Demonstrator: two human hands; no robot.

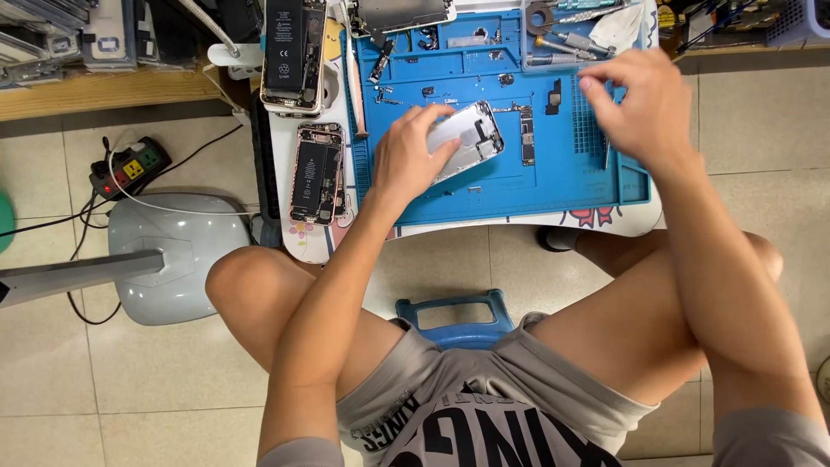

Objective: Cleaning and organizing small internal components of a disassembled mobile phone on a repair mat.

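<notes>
Left of the blue mat [519, 186], two opened phones [316, 173] lie with batteries showing. On the mat, my left hand [408, 160] grips the silver phone shell [467, 138]. The logic board [526, 138] lies loose just right of it, so I judge reassembly is unfinished. My right hand [644, 108] pinches something too small to tell.

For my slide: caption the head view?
Left hand holds a silver phone housing on the blue mat; right hand pinches something tiny.
</notes>
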